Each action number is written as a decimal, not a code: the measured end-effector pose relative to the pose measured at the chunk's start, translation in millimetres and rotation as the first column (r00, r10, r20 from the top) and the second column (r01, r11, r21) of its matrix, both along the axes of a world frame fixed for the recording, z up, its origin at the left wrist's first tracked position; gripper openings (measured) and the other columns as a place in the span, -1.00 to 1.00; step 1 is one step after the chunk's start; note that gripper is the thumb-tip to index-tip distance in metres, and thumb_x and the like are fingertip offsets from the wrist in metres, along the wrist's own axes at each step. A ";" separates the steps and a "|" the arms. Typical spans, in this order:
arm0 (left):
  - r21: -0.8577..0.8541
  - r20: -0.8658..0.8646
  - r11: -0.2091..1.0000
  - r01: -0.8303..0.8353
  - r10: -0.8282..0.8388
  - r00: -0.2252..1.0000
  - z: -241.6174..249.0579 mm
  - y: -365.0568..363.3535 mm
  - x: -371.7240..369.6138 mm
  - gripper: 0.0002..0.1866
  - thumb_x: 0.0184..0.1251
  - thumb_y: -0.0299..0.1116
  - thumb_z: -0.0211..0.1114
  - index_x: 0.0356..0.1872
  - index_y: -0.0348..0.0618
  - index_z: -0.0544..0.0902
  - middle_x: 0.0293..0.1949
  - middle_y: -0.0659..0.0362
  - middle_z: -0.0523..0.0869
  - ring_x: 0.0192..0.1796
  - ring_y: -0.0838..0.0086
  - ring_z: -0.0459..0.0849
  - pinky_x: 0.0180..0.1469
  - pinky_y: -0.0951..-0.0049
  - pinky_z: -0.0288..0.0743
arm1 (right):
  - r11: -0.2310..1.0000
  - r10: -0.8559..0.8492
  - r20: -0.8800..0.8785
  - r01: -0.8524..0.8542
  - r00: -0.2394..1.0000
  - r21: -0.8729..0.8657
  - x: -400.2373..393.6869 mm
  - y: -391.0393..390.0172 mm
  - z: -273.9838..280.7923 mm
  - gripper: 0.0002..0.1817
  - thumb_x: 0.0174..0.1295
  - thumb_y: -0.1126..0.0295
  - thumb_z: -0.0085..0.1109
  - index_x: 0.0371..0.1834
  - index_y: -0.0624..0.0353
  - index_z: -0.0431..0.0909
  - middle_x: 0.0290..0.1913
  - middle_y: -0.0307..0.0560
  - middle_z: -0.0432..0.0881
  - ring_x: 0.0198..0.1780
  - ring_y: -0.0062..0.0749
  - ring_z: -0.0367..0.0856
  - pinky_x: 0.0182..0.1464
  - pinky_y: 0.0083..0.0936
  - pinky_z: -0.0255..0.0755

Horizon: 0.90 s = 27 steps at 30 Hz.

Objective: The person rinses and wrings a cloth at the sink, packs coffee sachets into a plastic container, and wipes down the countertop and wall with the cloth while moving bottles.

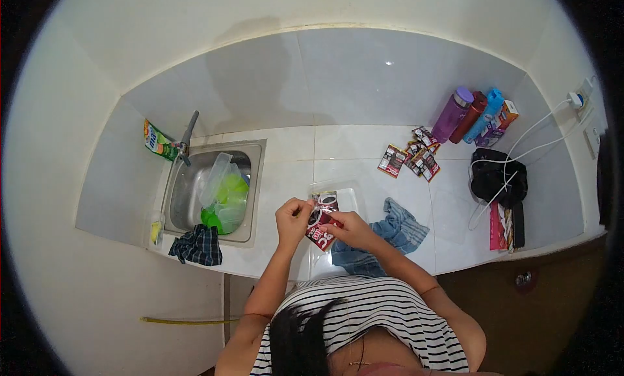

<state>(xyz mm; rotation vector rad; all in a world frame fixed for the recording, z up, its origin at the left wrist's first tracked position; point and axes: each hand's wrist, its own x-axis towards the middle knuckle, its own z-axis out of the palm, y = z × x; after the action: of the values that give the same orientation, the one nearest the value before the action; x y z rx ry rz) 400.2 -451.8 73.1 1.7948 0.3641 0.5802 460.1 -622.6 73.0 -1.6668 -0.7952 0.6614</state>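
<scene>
A dark red and black coffee sachet with a cup picture and large white letters is between my hands, above the counter. My left hand is closed in a pinch at its upper left edge. On the other side my right hand grips it, thumb lying across its front. Just beyond, another sachet with a similar print lies in a clear plastic container. A crumpled blue cloth rests on the counter beside and partly beneath my right forearm.
Several loose sachets lie at the back right, near a purple bottle. A steel sink at left holds green and clear plastic ware; a dark checked cloth hangs at its front. White cables cross a black pouch.
</scene>
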 end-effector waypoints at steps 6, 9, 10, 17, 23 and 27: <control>-0.297 -0.062 0.953 -0.063 0.046 0.997 -15.7 -0.6 0.9 -0.77 0.31 -0.39 0.33 -0.53 -0.28 0.66 -0.60 0.38 0.54 -0.52 0.74 0.39 -0.46 0.65 0.25 | 0.999 -0.027 0.097 0.029 0.995 -0.020 -6.7 -0.1 -1.6 -0.72 0.28 0.25 0.23 -0.36 0.29 0.53 -0.58 -0.01 0.52 -0.55 -0.35 0.46 -0.45 -0.38 0.34; -0.272 -0.076 0.961 -0.049 0.029 0.997 -8.9 2.2 -1.4 -0.81 0.36 -0.37 0.28 -0.41 -0.26 0.69 -0.53 0.38 0.56 -0.45 0.73 0.43 -0.36 0.64 0.32 | 0.994 -0.108 0.159 0.102 0.981 0.040 4.0 -3.6 -19.2 -0.74 0.28 0.27 0.22 -0.33 0.30 0.54 -0.51 0.04 0.55 -0.50 -0.29 0.48 -0.40 -0.36 0.36; -0.269 -0.058 0.962 -0.034 0.020 0.998 -11.7 8.4 -2.3 -0.80 0.39 -0.31 0.25 -0.26 -0.25 0.71 -0.47 0.35 0.60 -0.41 0.71 0.47 -0.34 0.64 0.35 | 0.982 -0.180 0.244 0.161 0.953 0.097 9.8 -5.6 -23.8 -0.76 0.28 0.29 0.21 -0.29 0.30 0.56 -0.45 0.07 0.57 -0.47 -0.27 0.50 -0.38 -0.35 0.38; -0.238 -0.055 0.966 -0.103 0.092 0.994 -35.4 22.1 -10.3 -0.75 0.44 -0.22 0.20 -0.09 -0.16 0.66 -0.32 0.29 0.63 -0.33 0.66 0.53 -0.29 0.62 0.40 | 0.904 -0.426 0.111 0.427 0.898 0.013 37.0 -6.3 -54.4 -0.50 0.16 0.50 0.19 0.20 0.24 0.34 -0.33 0.08 0.66 -0.36 -0.16 0.66 -0.27 -0.36 0.53; -0.146 -0.138 0.986 -0.087 0.067 0.988 -70.2 17.5 -11.2 -0.70 0.44 -0.17 0.20 0.02 -0.11 0.62 -0.23 0.27 0.65 -0.24 0.60 0.58 -0.22 0.55 0.48 | 0.930 -0.293 0.125 0.313 0.948 -0.191 30.3 20.7 -65.6 -0.34 0.06 0.53 0.27 0.27 0.23 0.23 -0.34 0.07 0.63 -0.27 -0.04 0.67 -0.20 -0.25 0.52; -0.158 -0.162 0.987 -0.040 0.014 0.987 -72.6 19.2 -18.3 -0.68 0.44 -0.16 0.20 0.06 -0.11 0.60 -0.17 0.25 0.65 -0.20 0.57 0.58 -0.19 0.53 0.50 | 0.908 -0.300 0.361 0.380 0.883 -0.175 26.0 23.7 -72.0 -0.29 -0.02 0.52 0.32 0.25 0.26 0.22 -0.08 0.21 0.55 -0.02 0.14 0.57 0.05 -0.20 0.48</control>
<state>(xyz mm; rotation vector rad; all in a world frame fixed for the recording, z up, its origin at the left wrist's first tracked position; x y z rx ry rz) 381.9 -432.7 0.5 1.6869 0.5314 0.4132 486.1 -598.9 1.0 -2.1143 -0.6386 0.2372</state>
